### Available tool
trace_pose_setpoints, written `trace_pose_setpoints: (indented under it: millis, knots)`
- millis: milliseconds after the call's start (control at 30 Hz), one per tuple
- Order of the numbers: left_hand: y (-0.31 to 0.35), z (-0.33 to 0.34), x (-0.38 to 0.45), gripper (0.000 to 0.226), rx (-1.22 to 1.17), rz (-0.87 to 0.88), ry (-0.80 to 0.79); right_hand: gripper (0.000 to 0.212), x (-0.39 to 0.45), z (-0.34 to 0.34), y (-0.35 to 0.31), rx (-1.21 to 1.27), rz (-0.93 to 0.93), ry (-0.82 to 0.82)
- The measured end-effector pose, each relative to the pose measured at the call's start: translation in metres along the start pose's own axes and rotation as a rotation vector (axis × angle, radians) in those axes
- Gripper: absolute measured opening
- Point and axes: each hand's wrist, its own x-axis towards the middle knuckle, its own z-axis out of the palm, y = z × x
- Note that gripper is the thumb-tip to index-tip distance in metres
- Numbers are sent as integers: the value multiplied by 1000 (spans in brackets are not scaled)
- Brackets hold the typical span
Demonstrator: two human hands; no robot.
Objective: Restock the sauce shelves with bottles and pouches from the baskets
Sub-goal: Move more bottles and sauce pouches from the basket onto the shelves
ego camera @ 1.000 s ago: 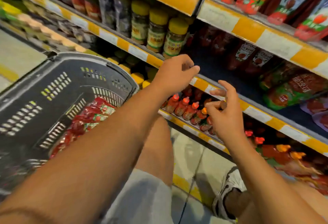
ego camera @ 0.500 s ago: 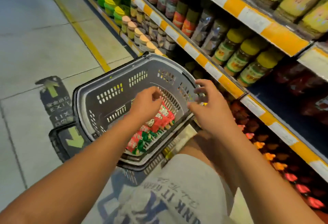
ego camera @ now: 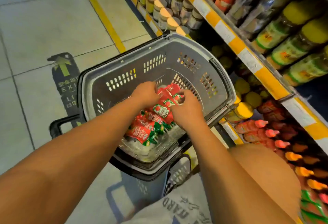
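Several red pouches (ego camera: 156,117) lie heaped on the floor of the grey basket (ego camera: 124,63), mostly toward its near edge, with a few reaching the middle. Both hands are down among them. The left hand (ego camera: 145,93) sits at the far end of the heap with its fingers curled under, and they seem to close on the top of a pouch, though the knuckles hide the contact. The right hand (ego camera: 186,111) is just beside it, nearer the shelf-side edge, fingertips bent in and apparently pinching the corner of a pouch with a white label.

Judging from this, the main risk is a poor grab. The pouches overlap and look slick, so a pinch at one corner could drag a neighbour up and drop it on the floor tiles (ego camera: 44,19), or let the held one slip. The basket stands on top of a second basket (ego camera: 142,188), so a hard pull near one edge might tip it. The shelves (ego camera: 236,44) are close on the right, and a hurried swing could knock the jars (ego camera: 292,46).

Half a second ago the hands hovered at the basket's rim; now they have dropped into the heap, and the view has tilted further down.
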Motion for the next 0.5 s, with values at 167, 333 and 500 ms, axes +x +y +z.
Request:
trace_pose_setpoints:
  millis: [167, 333, 500]
  knots:
    - [-13, 35, 36, 20, 76, -34, -98, 38, 31, -16, 28, -16, 66, 51]
    - [-35, 71, 64, 29, 23, -100, -129, 35, 51, -29, 46, 36, 86, 57]
    - [-47, 94, 80, 26, 9, -90, -126, 41, 68, -29, 52, 66, 98, 69]
